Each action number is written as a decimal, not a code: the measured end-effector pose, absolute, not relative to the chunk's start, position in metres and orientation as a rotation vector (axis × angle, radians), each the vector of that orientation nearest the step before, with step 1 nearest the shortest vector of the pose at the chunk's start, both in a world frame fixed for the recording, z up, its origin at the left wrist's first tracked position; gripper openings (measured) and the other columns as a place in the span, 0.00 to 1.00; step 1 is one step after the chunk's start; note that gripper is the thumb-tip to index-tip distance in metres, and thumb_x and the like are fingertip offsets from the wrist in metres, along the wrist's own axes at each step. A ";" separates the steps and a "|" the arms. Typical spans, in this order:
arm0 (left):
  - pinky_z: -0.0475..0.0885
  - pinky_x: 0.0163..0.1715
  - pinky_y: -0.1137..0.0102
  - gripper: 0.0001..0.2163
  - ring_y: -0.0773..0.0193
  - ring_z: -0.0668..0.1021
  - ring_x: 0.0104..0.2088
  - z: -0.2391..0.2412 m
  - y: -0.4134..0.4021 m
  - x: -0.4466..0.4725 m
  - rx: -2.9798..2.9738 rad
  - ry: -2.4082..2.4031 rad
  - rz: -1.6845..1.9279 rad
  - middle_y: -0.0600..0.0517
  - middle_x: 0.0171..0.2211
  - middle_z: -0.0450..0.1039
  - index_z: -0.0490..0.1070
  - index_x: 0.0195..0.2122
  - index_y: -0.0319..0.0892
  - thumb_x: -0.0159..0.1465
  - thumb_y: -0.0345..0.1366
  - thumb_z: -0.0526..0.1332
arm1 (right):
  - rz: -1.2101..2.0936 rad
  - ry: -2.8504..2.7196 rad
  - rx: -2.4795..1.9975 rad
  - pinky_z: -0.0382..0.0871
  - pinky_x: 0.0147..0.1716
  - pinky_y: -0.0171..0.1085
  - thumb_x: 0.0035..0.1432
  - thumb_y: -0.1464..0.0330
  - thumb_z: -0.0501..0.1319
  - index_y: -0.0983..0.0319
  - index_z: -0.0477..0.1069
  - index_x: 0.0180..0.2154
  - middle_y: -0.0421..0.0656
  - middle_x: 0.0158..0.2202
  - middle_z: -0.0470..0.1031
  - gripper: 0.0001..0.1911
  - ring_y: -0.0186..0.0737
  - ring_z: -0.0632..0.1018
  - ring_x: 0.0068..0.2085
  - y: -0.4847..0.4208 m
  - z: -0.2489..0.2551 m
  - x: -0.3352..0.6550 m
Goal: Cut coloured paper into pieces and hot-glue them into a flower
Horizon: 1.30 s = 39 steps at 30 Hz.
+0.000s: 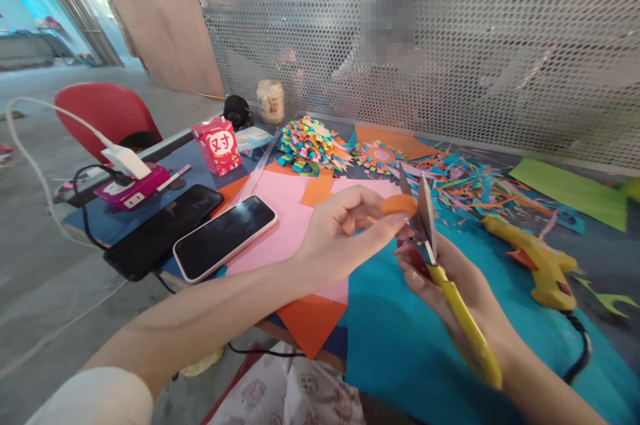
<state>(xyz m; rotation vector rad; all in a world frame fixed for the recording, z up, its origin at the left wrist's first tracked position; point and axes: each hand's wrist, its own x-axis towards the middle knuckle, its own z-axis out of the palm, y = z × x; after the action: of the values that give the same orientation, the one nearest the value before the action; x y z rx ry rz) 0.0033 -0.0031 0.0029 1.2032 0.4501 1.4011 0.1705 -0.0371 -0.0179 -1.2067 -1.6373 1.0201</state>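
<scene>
My left hand (343,235) pinches the orange disc (399,204), my right hand (473,285) grips the parted scissors (445,280); I'd turn the disc, not the scissors.

One text could be read: the Chinese character 对, "correct", on the red box (217,146). It stood large and dark on a white patch in the middle of the side facing the camera, its two halves, 又 and 寸, set next to each other. The small colored marks around that patch were too small to make out. The jar (271,102) bore brown marks on its front, too blurred to read. On the printed cloth (295,388) at the bottom, a small framed label (307,383) held a few dark characters, also too small to tell.
</scene>
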 end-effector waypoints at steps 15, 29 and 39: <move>0.73 0.27 0.75 0.11 0.70 0.79 0.25 0.005 -0.003 0.002 1.229 0.483 1.404 0.55 0.23 0.77 0.68 0.28 0.42 0.56 0.39 0.69 | 1.050 -1.650 -1.208 0.58 0.18 0.31 0.54 0.49 0.64 0.57 0.64 0.32 0.36 0.23 0.62 0.20 0.33 0.62 0.23 -0.037 -0.025 0.177; 0.76 0.26 0.76 0.11 0.71 0.79 0.23 0.005 -0.001 -0.001 1.220 0.432 1.469 0.55 0.23 0.78 0.70 0.28 0.40 0.57 0.40 0.69 | 1.143 -1.507 -1.261 0.48 0.17 0.31 0.50 0.48 0.67 0.58 0.61 0.28 0.33 0.22 0.58 0.23 0.28 0.58 0.21 -0.049 -0.011 0.163; 0.74 0.23 0.79 0.09 0.72 0.80 0.22 0.006 0.001 -0.001 1.210 0.384 1.577 0.57 0.20 0.78 0.69 0.26 0.41 0.59 0.36 0.68 | 1.203 -1.485 -1.299 0.46 0.18 0.32 0.49 0.49 0.67 0.59 0.62 0.29 0.32 0.22 0.56 0.23 0.27 0.56 0.21 -0.048 -0.007 0.163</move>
<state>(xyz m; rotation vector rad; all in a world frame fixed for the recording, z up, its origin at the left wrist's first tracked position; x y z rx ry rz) -0.0009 0.0006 0.0062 1.2098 0.3839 1.5771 0.1626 -0.0479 -0.0070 -1.2993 -1.4853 1.2027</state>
